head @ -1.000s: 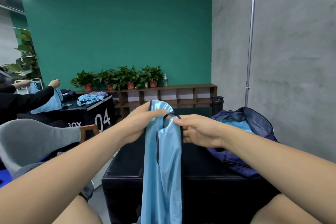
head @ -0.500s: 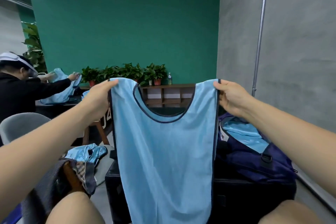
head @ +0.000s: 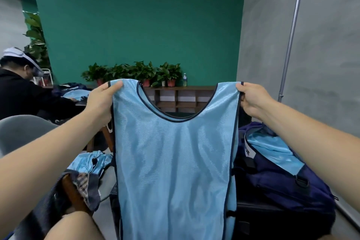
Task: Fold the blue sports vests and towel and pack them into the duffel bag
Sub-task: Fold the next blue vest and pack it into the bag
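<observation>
Fabric hangs flat between my two hands. My left hand [head: 101,101] pinches one shoulder strap of the blue vest [head: 173,161], thumb laid over the near side. My right hand [head: 251,99] grips the other strap at its outer edge. Both hands are clamped on the cloth and held wide apart, with the neckline open between them. The vest drops straight down from my grip, smooth and unfolded, and its lower edge is out of view below my forearms.

Below my right hand, just to the right of the hanging vest, the navy duffel bag [head: 282,181] sits on a black table [head: 272,218]. Its top is open and light blue cloth [head: 272,154] already lies inside, so I judge at least one piece is packed. Whether that is a vest or the towel I cannot tell. Below my left hand, down toward my knee, lies a crumpled heap of shiny blue cloth [head: 89,163], not folded.

By my reckoning the task is partway along. Something is in the bag, this vest is spread out ready for a first fold not yet made, and the heap on the left is yet to be folded and packed. I cannot pick out the towel for certain anywhere.
</observation>
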Tool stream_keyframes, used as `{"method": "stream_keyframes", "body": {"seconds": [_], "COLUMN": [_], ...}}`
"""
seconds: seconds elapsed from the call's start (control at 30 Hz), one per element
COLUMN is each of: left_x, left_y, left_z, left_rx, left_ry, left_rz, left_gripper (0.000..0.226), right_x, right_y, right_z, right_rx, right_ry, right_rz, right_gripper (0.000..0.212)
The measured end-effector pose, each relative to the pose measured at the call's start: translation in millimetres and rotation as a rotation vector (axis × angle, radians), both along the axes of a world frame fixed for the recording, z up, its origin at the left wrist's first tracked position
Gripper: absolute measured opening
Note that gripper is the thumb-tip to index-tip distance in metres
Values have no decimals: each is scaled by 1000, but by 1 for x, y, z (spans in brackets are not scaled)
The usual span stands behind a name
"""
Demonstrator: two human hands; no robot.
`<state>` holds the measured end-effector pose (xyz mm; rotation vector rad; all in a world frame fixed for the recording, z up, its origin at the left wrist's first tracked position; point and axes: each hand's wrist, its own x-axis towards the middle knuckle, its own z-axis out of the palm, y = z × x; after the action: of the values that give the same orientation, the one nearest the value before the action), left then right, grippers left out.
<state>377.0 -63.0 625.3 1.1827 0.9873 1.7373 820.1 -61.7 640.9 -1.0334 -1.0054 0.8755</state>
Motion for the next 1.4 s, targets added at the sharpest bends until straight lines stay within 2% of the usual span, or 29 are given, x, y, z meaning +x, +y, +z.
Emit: {"method": "stream_keyframes", "body": {"seconds": [0.17, 0.4, 0.57, 0.63, 0.7, 0.83, 0.9, 1.03, 1.13, 1.4], "left_x": [-3, -19, -33, -31, -30, -32, -26, -19, -11, 11], "left_y": [35, 88, 141, 159, 179, 220, 236, 271, 296, 350], "left_z": [-13, -40, -72, -87, -104, -139, -153, -179, -190, -212], "left_rx": [-130, -147, -174, -162, -193, -290, -344, -418, -488, -549], "left_ry": [-120, 3, 127, 155, 168, 165, 189, 206, 203, 312], "left_rz": [36, 89, 88, 80, 87, 66, 60, 29, 4, 48], "left_gripper": [48, 38, 43, 28, 23, 38, 31, 36, 23, 12], "right_x": [-5, -8, -2, 0, 0, -4, -6, -9, -8, 15], "right_y": [42, 83, 138, 161, 182, 221, 239, 270, 294, 342], "right_z": [-13, -33, -61, -75, -86, -111, -125, -150, -166, -205], "right_rx": [-49, -73, -124, -147, -190, -313, -376, -504, -604, -684], "right_ry": [49, -95, -127, -155, -181, -198, -207, -272, -314, -355], "right_rz": [-19, 62, -71, -87, -86, -61, -52, 13, 19, -97], "right_gripper": [14, 12, 19, 20, 15, 12, 7, 22, 20, 24]}}
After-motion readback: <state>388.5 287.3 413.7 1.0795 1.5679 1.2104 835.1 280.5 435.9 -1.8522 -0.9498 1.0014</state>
